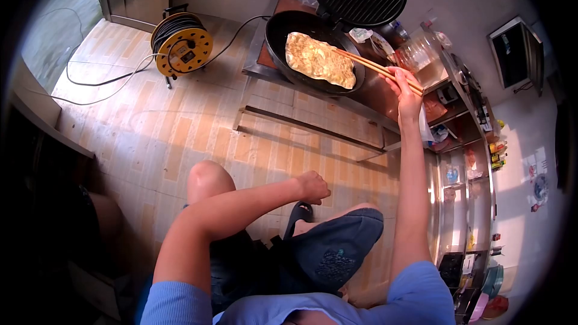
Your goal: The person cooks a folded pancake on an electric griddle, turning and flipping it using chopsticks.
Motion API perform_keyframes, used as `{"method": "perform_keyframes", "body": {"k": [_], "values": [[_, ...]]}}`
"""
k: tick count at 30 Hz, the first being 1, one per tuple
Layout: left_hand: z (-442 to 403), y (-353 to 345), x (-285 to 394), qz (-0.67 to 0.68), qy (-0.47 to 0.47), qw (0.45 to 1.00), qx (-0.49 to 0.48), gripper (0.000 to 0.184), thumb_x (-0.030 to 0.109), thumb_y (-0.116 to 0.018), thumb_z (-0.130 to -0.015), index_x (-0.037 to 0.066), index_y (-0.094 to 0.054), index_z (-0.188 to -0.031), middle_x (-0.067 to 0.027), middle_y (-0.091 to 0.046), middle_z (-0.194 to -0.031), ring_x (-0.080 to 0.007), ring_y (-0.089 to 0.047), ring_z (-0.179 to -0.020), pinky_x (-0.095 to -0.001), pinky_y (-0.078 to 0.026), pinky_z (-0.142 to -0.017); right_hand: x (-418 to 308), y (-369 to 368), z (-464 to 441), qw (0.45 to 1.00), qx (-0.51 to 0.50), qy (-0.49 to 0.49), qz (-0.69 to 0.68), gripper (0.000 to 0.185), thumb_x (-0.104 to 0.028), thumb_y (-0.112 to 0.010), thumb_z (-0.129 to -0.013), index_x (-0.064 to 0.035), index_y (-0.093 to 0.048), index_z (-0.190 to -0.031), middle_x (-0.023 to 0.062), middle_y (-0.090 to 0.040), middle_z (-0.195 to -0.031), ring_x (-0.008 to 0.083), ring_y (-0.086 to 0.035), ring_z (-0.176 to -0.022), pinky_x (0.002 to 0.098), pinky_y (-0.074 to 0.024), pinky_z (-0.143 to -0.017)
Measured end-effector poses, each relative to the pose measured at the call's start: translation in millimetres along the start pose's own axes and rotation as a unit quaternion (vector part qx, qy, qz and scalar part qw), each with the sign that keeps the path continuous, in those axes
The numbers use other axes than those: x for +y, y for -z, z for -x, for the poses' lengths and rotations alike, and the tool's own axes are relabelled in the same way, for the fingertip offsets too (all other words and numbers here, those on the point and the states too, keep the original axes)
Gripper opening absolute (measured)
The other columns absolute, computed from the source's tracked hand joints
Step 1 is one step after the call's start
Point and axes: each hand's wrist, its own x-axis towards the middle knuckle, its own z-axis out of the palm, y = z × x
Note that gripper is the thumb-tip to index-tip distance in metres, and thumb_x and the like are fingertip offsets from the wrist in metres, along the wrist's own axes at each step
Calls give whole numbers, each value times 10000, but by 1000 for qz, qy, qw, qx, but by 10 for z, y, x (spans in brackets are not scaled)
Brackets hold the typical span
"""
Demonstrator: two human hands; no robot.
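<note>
Chopsticks [376, 67] stretch from the right hand [406, 93] to a flatbread [319, 61] in an open round pan [278, 31].
The flatbread sits ahead of the right hand and to its left, within the pan's rim, the chopstick tips meeting its far edge; whether part of it is raised off the base, I cannot tell. The right arm reaches forward almost straight, fingers grasping the chopsticks toward their rear ends. The left arm bends at the elbow, its hand [313, 188] clenched above the lap, well apart from the pan. The flatbread is roughly oblong, pale gold with browner mottling and uneven, wavy edges.
</note>
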Motion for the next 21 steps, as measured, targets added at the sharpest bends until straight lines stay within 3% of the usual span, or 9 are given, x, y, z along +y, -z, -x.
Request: {"method": "perform_keyframes", "body": {"k": [1,3,5,9,12,17,21], "values": [[-17,2,4,3,6,1000,-4,269,326,-595,-746,83,-613,-857,-102,-633,-812,-275,-615,-832,-385,-482,-688,129,-22,-32,999,14,11,33,204,-151,-523,-881,23,-624,-918,79,-628,-881,171,-630,-794,220,-488,-708],[-50,-15,15,7,18,1000,-15,268,336,-607,-746,101,-631,-872,-97,-645,-852,-265,-613,-866,-377,-477,-726,309,-209,17,972,0,66,226,161,-133,-551,-855,-3,-644,-871,62,-635,-818,137,-620,-766,238,-473,-684],[-75,-8,17,6,18,999,-26,280,345,-604,-747,106,-634,-889,-97,-644,-871,-263,-609,-884,-377,-474,-739,295,-461,132,943,-2,154,294,125,-113,-579,-820,-13,-645,-852,99,-629,-779,160,-610,-720,263,-465,-668],[-111,-11,29,-2,22,999,-46,289,349,-597,-752,112,-640,-911,-98,-643,-907,-259,-602,-917,-376,-469,-758,371,-562,80,951,-11,178,251,104,-82,-581,-814,-8,-645,-849,102,-634,-787,171,-613,-725,258,-463,-667],[-61,18,0,-5,10,1000,-20,262,320,-580,-748,78,-626,-837,-103,-634,-827,-278,-613,-841,-382,-484,-699,273,-439,57,967,17,167,193,127,-89,-563,-835,11,-639,-851,88,-637,-778,140,-609,-739,236,-465,-671],[-67,23,34,3,22,999,-50,278,344,-597,-746,97,-642,-866,-95,-642,-879,-263,-608,-888,-377,-475,-735,535,-64,204,997,57,9,47,183,-117,-534,-870,37,-630,-894,73,-631,-848,145,-623,-758,223,-489,-681],[-69,-39,6,1,30,998,-47,267,328,-599,-733,100,-652,-862,-99,-648,-883,-259,-611,-886,-377,-476,-733,561,-61,277,996,93,3,5,206,-125,-520,-879,53,-610,-934,99,-622,-888,172,-628,-792,220,-491,-697]]}}
